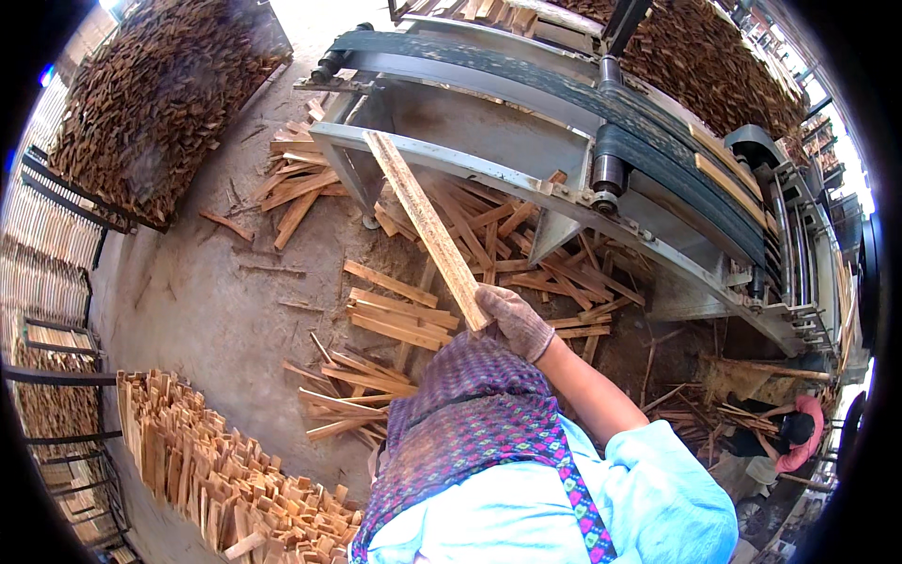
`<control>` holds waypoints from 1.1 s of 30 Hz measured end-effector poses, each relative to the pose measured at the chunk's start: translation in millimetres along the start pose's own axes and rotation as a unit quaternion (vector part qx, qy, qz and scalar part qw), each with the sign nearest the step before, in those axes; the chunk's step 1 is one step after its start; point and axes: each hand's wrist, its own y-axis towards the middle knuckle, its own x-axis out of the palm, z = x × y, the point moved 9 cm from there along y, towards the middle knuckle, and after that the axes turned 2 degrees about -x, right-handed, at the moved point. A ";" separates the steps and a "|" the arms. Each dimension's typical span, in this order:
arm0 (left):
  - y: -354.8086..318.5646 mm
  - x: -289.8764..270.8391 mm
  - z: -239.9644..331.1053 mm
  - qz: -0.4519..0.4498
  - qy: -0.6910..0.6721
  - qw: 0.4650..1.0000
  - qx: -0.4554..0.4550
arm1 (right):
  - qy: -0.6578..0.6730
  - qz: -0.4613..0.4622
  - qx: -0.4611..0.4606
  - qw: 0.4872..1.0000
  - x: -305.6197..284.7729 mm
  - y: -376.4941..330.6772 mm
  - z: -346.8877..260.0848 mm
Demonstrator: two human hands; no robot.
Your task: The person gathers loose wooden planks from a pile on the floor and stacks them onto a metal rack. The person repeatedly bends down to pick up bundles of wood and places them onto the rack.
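Note:
My right hand (515, 321), in a dirty knitted glove, is closed round the near end of a long, rough wooden slat (423, 221). The slat tilts away up to the left, and its far end overlaps the conveyor's metal frame (451, 162) in the picture. My left hand does not show. Just left of the gloved hand, a small stack of slats (399, 318) lies on the floor. Nearer to me is a looser heap of thin slats (362, 385), partly hidden by my patterned apron (470, 414).
Ahead runs a dark conveyor belt (470, 64) with two pale slats (728, 177) on its right part. Scattered wood (564, 273) lies beneath. Upright wood pieces (216, 470) fill a row at lower left. A large wood stack (169, 94) stands far left. Another person (799, 432) bends at right.

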 end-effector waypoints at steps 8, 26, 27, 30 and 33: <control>21.9 -22.9 40.8 -0.033 -0.002 0.999 0.015 | -0.211 0.046 0.014 0.976 -32.2 -1.0 24.6; 98.2 -13.6 223.9 -0.160 0.084 0.980 0.085 | 0.262 0.286 0.010 0.922 -127.0 -33.1 165.5; 101.6 -10.9 231.4 -0.169 0.094 0.977 0.089 | 0.279 0.307 -0.028 0.910 -141.7 -32.8 171.7; 106.2 -6.3 244.4 -0.184 0.112 0.972 0.096 | 0.165 0.401 -0.185 0.882 -206.8 -64.4 174.9; 110.2 -0.8 252.1 -0.195 0.128 0.967 0.100 | 0.357 0.479 -0.095 0.796 -232.5 -171.6 143.7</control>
